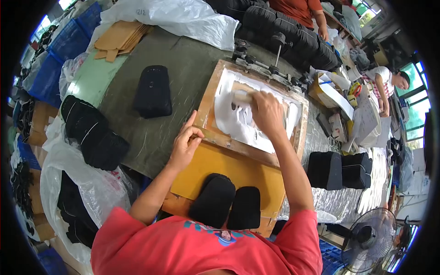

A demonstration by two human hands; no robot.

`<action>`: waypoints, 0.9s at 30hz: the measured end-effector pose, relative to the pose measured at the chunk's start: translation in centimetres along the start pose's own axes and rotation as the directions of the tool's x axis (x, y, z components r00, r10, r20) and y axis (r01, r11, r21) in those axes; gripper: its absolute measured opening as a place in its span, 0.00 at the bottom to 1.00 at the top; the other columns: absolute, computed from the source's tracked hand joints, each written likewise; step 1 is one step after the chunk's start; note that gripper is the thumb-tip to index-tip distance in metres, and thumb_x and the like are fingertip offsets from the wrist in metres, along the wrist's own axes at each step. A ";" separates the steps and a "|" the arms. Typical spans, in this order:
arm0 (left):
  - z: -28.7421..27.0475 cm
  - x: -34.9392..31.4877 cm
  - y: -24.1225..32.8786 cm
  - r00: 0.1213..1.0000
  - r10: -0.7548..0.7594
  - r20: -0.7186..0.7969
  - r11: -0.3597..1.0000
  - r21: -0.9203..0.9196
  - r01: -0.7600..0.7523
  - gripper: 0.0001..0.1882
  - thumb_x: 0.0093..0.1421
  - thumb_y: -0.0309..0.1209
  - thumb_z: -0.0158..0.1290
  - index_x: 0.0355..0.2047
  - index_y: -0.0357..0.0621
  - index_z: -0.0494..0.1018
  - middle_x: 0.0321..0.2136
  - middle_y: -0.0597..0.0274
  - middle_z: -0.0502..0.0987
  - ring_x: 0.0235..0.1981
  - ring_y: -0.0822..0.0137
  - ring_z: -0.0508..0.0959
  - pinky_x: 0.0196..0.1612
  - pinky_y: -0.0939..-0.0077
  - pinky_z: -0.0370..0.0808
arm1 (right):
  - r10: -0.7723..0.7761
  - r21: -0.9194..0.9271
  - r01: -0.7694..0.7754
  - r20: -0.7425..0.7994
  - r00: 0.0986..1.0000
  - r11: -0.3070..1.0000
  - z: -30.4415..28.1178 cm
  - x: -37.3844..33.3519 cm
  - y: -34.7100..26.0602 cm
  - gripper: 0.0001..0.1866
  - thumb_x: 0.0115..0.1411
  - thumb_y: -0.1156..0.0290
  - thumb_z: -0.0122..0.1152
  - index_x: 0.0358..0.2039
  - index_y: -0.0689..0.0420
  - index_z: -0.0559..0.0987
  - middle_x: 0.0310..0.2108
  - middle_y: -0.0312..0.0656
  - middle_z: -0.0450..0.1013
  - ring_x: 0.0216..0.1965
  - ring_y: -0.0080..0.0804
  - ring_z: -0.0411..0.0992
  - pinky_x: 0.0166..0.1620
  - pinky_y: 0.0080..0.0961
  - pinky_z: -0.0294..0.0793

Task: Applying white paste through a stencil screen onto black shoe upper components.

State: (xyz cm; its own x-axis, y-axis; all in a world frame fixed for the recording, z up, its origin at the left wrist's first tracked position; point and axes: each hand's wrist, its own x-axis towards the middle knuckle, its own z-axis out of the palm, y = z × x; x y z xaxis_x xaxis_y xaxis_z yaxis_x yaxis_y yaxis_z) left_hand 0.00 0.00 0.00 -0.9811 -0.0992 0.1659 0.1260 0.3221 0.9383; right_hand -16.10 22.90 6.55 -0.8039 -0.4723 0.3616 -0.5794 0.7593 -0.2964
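The left hand [184, 143] grips the wooden frame [243, 149] at its nine o'clock corner. Inside, the right hand [266, 109] clasps a pale tool [242, 97].

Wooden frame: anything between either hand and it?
Nothing visible. The left hand touches the near-left corner of the wooden frame; the right hand reaches over the near side, gripping a pale tool inside the border.

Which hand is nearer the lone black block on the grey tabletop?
Left. The left hand is at the black block's lower right in view, at the wooden frame's near-left corner; the right hand is farther right, over the frame's inside.
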 end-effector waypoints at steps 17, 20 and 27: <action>0.3 0.9 -0.5 0.995 0.091 -0.037 0.996 -0.006 -0.091 0.06 0.58 0.17 0.48 0.34 0.40 0.71 0.68 0.41 0.57 0.40 0.75 0.75 0.39 0.78 0.71 | 0.144 -0.098 -0.152 -0.084 0.986 0.984 -5.4 -10.1 3.1 0.13 0.52 0.78 0.61 0.40 0.53 0.82 0.30 0.44 0.74 0.36 0.47 0.73 0.41 0.39 0.72; -0.1 0.7 -0.7 0.993 0.109 -0.049 0.993 0.041 -0.107 0.07 0.57 0.16 0.48 0.34 0.41 0.71 0.68 0.40 0.56 0.42 0.74 0.76 0.39 0.78 0.71 | 0.120 0.001 -0.120 0.011 0.993 0.993 -6.6 -9.8 1.4 0.14 0.50 0.78 0.63 0.40 0.55 0.81 0.30 0.46 0.75 0.37 0.48 0.74 0.41 0.39 0.72; 1.8 1.4 -0.4 0.998 0.067 -0.021 0.993 -0.092 -0.069 0.04 0.60 0.21 0.48 0.35 0.41 0.70 0.70 0.47 0.54 0.40 0.79 0.72 0.42 0.81 0.68 | 0.123 -0.126 -0.139 -0.123 0.985 0.982 -4.5 2.5 9.5 0.13 0.50 0.72 0.57 0.38 0.57 0.78 0.37 0.49 0.75 0.40 0.49 0.74 0.45 0.43 0.72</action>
State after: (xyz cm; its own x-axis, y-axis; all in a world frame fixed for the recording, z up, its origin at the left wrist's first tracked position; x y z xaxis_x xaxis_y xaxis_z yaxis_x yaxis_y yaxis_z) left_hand -1.68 1.45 -0.66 -0.9672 -0.0969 0.2348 0.2061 0.2404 0.9485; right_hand -22.99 30.96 8.65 -0.8465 -0.3161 0.4284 -0.4406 0.8677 -0.2303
